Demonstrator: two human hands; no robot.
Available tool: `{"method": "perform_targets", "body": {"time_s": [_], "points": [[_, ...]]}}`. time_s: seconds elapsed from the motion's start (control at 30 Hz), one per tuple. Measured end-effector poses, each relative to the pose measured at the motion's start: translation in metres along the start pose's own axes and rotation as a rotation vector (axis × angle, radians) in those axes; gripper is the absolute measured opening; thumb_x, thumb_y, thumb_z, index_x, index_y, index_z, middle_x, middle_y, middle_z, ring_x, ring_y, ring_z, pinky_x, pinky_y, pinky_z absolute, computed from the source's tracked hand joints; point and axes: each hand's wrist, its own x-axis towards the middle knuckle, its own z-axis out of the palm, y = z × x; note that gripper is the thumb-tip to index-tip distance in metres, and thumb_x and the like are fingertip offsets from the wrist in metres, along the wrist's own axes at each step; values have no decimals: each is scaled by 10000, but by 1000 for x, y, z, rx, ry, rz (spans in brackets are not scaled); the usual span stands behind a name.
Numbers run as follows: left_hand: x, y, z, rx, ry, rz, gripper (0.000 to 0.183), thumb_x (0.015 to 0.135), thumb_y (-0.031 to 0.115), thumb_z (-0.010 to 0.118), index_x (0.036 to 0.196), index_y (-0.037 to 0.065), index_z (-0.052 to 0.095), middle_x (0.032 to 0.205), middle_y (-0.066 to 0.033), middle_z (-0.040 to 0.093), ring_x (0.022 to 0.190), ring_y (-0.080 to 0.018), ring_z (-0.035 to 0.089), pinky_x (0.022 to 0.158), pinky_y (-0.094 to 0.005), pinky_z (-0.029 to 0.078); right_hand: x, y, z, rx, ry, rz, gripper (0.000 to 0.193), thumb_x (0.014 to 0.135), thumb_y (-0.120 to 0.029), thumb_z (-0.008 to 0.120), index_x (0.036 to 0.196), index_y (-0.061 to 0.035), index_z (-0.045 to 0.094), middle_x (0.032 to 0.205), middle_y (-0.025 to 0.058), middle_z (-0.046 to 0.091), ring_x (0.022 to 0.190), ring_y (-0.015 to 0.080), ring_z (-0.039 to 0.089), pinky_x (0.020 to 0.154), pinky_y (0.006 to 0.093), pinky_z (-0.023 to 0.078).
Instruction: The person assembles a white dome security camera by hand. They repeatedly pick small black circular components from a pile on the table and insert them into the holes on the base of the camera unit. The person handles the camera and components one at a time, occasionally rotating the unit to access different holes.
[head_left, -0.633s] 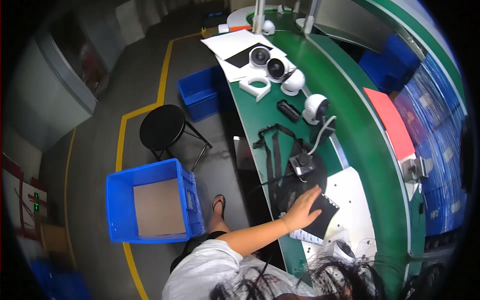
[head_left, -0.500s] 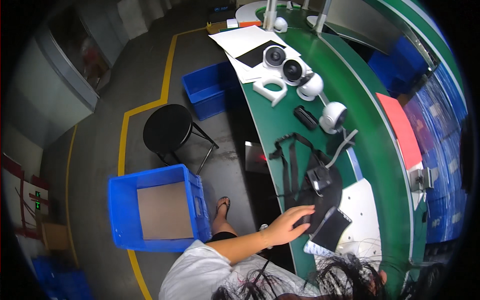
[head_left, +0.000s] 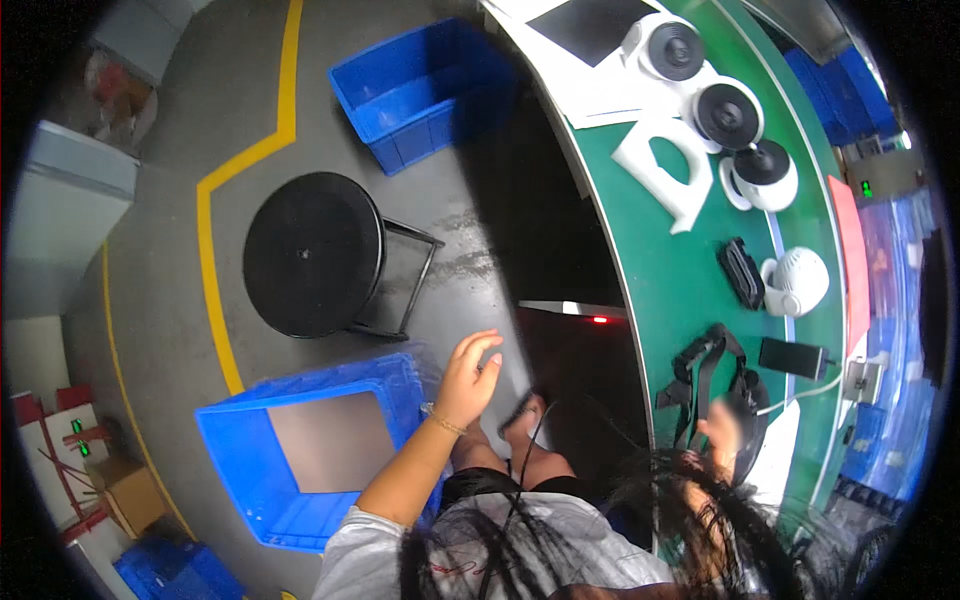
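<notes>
My left hand [head_left: 470, 382] is raised off the table, between the blue bin [head_left: 235, 470] and the table edge. Its fingers are loosely bent and apart, with nothing in them. A thin bracelet circles that wrist. My right hand [head_left: 722, 436] is at the black straps [head_left: 715, 350] and dark flat gear on the green table [head_left: 665, 280]. Motion blur and hair hide most of its fingers. A small black box [head_left: 793, 358] with a pale cable lies just beyond. Farther up are a black oblong device [head_left: 740, 273] and a white round camera-like unit [head_left: 798, 282].
Several white units with black round faces [head_left: 727, 115] stand at the far end, beside a white bracket [head_left: 668, 170] and white sheets [head_left: 585, 95]. A black stool [head_left: 312, 255] and a second blue bin [head_left: 420, 90] are on the floor to the left.
My left hand has left the black gear and moved left, off the table. My right hand has come into view at the straps. The view has shifted and turned.
</notes>
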Motion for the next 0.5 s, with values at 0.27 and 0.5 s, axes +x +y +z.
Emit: {"method": "perform_targets", "body": {"time_s": [0.27, 0.5], "points": [[86, -58, 89, 152, -47, 57, 367, 871, 214, 479, 1209, 71, 491, 1326, -165, 389, 1248, -310, 334, 1031, -410, 242, 93, 39, 13, -401, -204, 35, 496, 868, -326, 443, 1228, 12, 403, 1380, 223, 252, 1301, 382, 197, 1048, 468, 145], [65, -104, 132, 30, -414, 117, 312, 862, 326, 489, 1074, 104, 543, 1168, -122, 509, 1167, -294, 427, 1014, -429, 266, 130, 62, 35, -684, -259, 42, 559, 895, -377, 369, 1307, -5, 306, 1371, 229, 264, 1285, 421, 212, 1028, 535, 138]]}}
